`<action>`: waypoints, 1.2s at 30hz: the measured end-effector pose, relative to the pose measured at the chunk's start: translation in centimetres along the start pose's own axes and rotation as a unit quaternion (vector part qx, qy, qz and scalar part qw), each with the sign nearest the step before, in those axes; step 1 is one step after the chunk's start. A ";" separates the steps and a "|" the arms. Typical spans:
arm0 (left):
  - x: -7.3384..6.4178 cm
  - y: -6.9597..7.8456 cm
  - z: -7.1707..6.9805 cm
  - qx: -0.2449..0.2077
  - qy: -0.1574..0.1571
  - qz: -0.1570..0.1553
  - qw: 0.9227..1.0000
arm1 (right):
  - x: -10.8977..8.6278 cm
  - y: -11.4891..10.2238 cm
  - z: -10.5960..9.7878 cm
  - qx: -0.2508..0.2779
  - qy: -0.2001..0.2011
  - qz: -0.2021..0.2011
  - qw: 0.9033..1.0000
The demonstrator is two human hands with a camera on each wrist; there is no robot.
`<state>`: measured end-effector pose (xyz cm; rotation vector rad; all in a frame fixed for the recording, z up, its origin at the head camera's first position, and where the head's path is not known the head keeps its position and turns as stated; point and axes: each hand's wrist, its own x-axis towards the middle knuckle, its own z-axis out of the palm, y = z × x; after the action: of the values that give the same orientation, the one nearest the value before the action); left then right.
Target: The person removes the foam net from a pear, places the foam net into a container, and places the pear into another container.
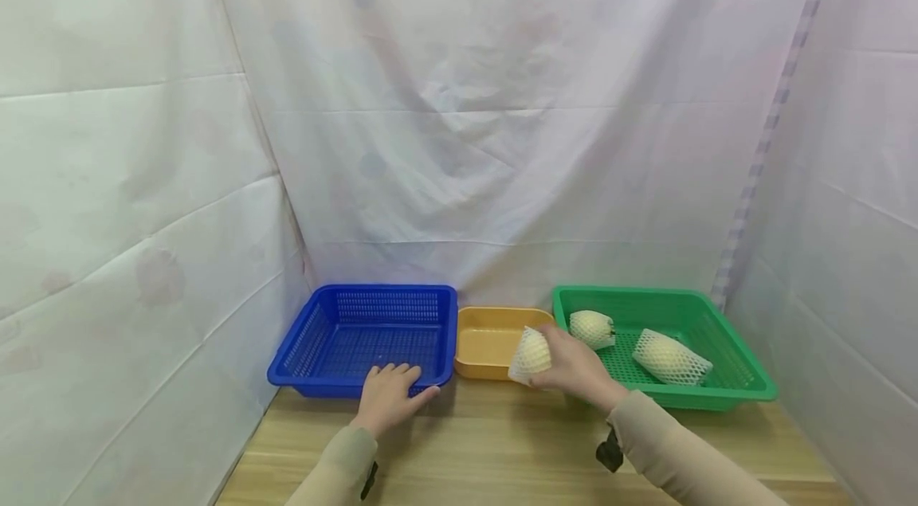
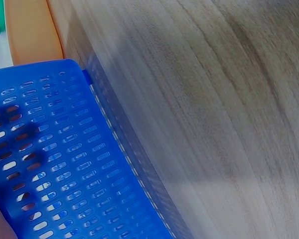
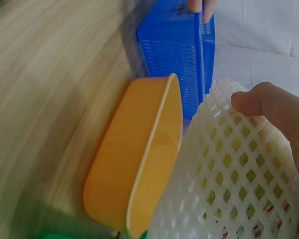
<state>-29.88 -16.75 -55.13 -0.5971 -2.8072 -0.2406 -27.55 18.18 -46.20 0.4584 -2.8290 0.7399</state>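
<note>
A pale yellow fruit in a white foam net sleeve (image 1: pixel 532 354) is gripped by my right hand (image 1: pixel 577 366), held above the front right of the orange tray (image 1: pixel 495 370). In the right wrist view the thumb presses the netting, and yellow-green skin shows through the mesh of the sleeve (image 3: pixel 239 164). My left hand (image 1: pixel 387 397) holds the near rim of the blue basket (image 1: pixel 323 388). Its fingers hook over into the basket and show dimly through the slots of the wall (image 2: pixel 74 149) in the left wrist view. No fruit shows inside the blue basket.
The green basket (image 1: pixel 739 393) at the right holds a netted fruit (image 1: pixel 591 328) at its left and a second netted fruit (image 1: pixel 668 358) nearer its middle. All containers stand on a wooden table (image 1: pixel 495 450), with white cloth (image 1: pixel 459 171) hanging behind and at both sides.
</note>
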 end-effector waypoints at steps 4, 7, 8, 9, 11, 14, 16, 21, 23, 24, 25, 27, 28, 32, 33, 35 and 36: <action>0.0 0.0 0.1 -0.001 0.002 0.002 1.000 | -0.3 0.0 0.7 0.003 -0.006 0.005 1.000; 0.0 0.0 0.0 0.003 0.002 0.001 1.000 | -0.5 0.0 1.1 0.008 -0.011 0.007 1.000; 0.0 0.0 -0.1 0.003 0.002 0.001 1.000 | -0.6 0.0 1.3 0.010 -0.013 0.008 1.000; 0.0 0.0 -0.1 0.003 0.002 0.001 1.000 | -0.6 0.1 1.5 0.011 -0.013 0.010 1.000; 0.0 0.1 -0.3 0.002 0.002 0.001 1.000 | -0.7 0.2 1.9 0.010 -0.015 0.011 1.000; 0.0 0.1 -0.4 0.002 0.004 0.001 1.000 | -0.8 0.3 2.4 0.006 -0.017 0.013 1.000; 0.0 0.1 -0.5 0.005 0.003 0.002 1.000 | -0.9 0.3 2.6 0.007 -0.020 0.012 1.000; 0.0 0.2 -0.6 0.009 0.004 0.006 1.000 | -1.4 0.3 3.2 0.013 -0.022 0.006 1.000; 0.0 0.2 -0.6 0.011 0.008 0.007 1.000 | -1.5 0.4 3.5 0.011 -0.023 0.002 1.000; 0.0 0.2 -0.6 0.013 0.009 0.007 1.000 | -1.6 0.4 3.7 0.010 -0.024 0.002 1.000; 0.0 0.2 -0.6 0.014 0.010 0.006 1.000 | -1.7 0.5 3.8 0.007 -0.026 0.001 1.000; 0.0 0.2 -0.5 0.016 0.013 0.007 1.000 | -1.8 0.6 4.2 0.001 -0.029 0.000 1.000; 0.0 0.2 -0.5 0.016 0.014 0.007 1.000 | -1.9 0.7 4.3 -0.002 -0.029 -0.001 1.000; 0.0 0.3 -0.5 0.015 0.014 0.004 1.000 | -2.1 1.0 5.0 -0.002 -0.033 -0.002 0.999; 0.0 0.3 -0.5 0.015 0.012 0.002 1.000 | -2.1 1.1 5.1 0.001 -0.033 -0.002 0.999; -0.1 0.3 -0.6 0.015 0.008 0.000 1.000 | -2.2 1.3 5.5 0.008 -0.036 -0.002 0.999; -0.1 0.3 -0.6 0.014 0.007 0.000 1.000 | -2.3 1.4 5.7 0.011 -0.039 0.000 0.999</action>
<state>-29.54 -16.63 -54.56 -0.5859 -2.7926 -0.2032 -26.44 17.03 -52.32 0.5025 -2.8945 0.7709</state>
